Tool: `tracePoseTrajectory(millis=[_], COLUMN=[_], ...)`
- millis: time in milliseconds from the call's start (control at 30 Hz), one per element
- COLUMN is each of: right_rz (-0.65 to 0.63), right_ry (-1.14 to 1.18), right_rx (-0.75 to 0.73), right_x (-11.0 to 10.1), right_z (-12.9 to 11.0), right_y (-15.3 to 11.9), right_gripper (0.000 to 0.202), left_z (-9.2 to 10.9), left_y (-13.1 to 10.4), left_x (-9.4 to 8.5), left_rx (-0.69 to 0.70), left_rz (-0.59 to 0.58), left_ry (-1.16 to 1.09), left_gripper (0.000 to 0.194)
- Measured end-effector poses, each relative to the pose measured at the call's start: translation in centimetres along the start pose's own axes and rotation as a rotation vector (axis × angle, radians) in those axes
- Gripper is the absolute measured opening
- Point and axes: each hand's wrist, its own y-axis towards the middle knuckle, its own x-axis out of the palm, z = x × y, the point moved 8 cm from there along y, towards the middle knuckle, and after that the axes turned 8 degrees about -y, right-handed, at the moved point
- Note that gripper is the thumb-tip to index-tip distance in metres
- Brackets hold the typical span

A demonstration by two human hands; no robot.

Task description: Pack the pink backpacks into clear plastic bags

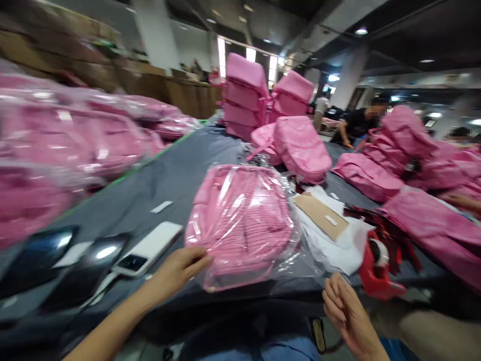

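bagged pink backpack [240, 220] w/ left hand [180, 268] flat on its edge, right hand [347, 308] open, empty, no legible labels

Bagged backpack [240, 220] at counter [158, 185] front centre; phone [148, 249] to its left; tape dispenser [379, 268] to right; unbagged backpack [302, 148] behind; bagged stack [56, 145] far left.

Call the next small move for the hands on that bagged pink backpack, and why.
Probably bring the right hand onto the bagged backpack. Only the left hand touches its near corner; the right hovers open off the table edge, holding nothing.
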Motion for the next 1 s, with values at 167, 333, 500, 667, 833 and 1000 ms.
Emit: tracePoseTrajectory(millis=[167, 333, 500, 667, 833, 1000], right_rz=[-0.641, -0.856, -0.717, -0.373, -0.262, -0.373], right_ry=[-0.810, -1.453, -1.814, -1.825, -1.583, -1.715], right_rx=[-0.322, -0.508, -0.397, -0.200, -0.872, -1.330], right_x=[10.7, 16.4, 16.4, 13.5, 14.3, 14.6], right_z=[-7.0, -6.9, -4.6, -6.4, -8.8, -3.3], right_y=[2.4, 8.2, 14.2, 16.7, 10.7, 5.5], right_gripper=[0.044, 0.025, 0.015, 0.044, 0.010, 0.049], left_z=[0.5, 0.2, 0.3, -0.1, -0.5, -0.7], left_y=[0.4, 0.1, 0.3, 0.1, -0.1, 0.2], left_x=[-0.2, 0.1, 0.2, 0.1, 0.1, 0.4], left_rx=[-0.022, 0.017, 0.037, 0.020, 0.013, 0.020], left_rz=[0.010, 0.021, -0.002, -0.008, -0.003, 0.005], left_ry=[0.009, -0.076, -0.101, -0.111, -0.105, -0.090], left_gripper=[0.047, 0.044, 0.042, 0.045, 0.042, 0.044])
